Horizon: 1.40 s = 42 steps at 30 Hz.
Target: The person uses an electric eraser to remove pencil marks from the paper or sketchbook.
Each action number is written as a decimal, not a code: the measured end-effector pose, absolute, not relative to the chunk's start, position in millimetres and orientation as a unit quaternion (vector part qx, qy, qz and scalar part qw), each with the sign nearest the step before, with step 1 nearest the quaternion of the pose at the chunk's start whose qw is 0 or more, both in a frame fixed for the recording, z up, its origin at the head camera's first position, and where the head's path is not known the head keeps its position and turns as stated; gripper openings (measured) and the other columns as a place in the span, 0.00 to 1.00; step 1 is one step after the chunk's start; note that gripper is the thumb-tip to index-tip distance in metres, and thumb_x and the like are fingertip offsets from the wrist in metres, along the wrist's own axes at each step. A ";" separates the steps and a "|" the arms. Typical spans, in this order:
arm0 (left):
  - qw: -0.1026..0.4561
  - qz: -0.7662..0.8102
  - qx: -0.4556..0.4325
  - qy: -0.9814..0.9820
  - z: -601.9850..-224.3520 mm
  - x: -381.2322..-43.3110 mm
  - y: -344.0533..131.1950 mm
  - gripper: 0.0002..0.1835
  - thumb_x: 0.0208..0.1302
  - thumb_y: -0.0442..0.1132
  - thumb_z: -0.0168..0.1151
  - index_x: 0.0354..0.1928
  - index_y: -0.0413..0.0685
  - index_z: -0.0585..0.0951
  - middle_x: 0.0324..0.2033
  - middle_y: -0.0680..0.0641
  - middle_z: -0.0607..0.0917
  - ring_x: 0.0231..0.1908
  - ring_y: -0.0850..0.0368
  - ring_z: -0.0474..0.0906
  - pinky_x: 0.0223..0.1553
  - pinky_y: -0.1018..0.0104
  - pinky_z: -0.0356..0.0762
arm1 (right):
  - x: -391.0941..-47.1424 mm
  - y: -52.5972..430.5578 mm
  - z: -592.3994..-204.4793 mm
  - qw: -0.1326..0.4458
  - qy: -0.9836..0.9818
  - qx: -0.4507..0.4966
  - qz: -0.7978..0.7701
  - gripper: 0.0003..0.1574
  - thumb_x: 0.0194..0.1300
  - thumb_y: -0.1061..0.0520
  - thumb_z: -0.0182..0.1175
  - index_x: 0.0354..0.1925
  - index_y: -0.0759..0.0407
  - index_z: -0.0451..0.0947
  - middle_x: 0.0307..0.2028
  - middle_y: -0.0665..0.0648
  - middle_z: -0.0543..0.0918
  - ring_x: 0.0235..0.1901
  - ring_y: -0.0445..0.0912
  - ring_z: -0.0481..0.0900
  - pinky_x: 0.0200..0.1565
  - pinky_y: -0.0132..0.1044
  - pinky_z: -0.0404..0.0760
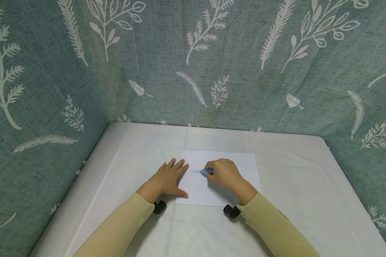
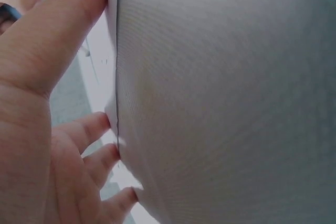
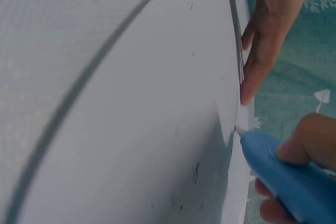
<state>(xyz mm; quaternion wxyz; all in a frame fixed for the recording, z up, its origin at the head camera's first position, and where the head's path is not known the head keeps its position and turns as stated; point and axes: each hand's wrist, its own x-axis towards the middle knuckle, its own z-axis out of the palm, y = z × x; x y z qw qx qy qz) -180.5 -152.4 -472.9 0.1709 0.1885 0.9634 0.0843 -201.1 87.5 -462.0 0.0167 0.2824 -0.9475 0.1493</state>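
Note:
A sheet of white paper (image 1: 231, 160) lies flat, with a faint grey streak (image 1: 194, 171) near its left side. My left hand (image 1: 168, 178) rests spread on the paper's left edge, fingers apart and thumb low. My right hand (image 1: 226, 175) grips a thick blue pen-like tool (image 3: 278, 163) with a narrow pale tip. In the right wrist view, the thumb presses on its body and the tip is right at the paper. A few small dark marks (image 3: 196, 172) show on the sheet there. Most of the tool's back end is hidden inside the hand.
The sheet lies on a table with a white cover (image 1: 292, 178). Green cloth (image 1: 244, 89) with white leaf patterns hangs behind and at both sides. Black wrist mounts (image 1: 231, 211) sit under both sleeves, close to the paper's near edge.

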 end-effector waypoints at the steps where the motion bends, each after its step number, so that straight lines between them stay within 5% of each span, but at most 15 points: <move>1: 0.170 0.084 0.189 0.964 -472.9 -180.7 -152.4 0.63 0.43 0.72 0.74 0.79 0.55 0.57 0.79 0.48 0.51 0.77 0.40 0.39 0.74 0.39 0.42 | -201.1 87.4 -462.1 0.015 -0.946 0.287 0.151 0.11 0.56 0.56 0.72 0.40 0.50 0.89 0.37 0.52 0.89 0.36 0.49 0.86 0.40 0.44 0.83; 42: 0.172 0.080 0.189 0.963 -476.9 -183.5 -153.4 0.64 0.43 0.73 0.72 0.79 0.56 0.56 0.79 0.49 0.50 0.77 0.40 0.39 0.74 0.39 0.42 | -200.2 83.5 -462.0 0.027 -0.948 0.285 0.141 0.10 0.57 0.56 0.72 0.40 0.51 0.89 0.36 0.52 0.90 0.31 0.45 0.85 0.36 0.41 0.83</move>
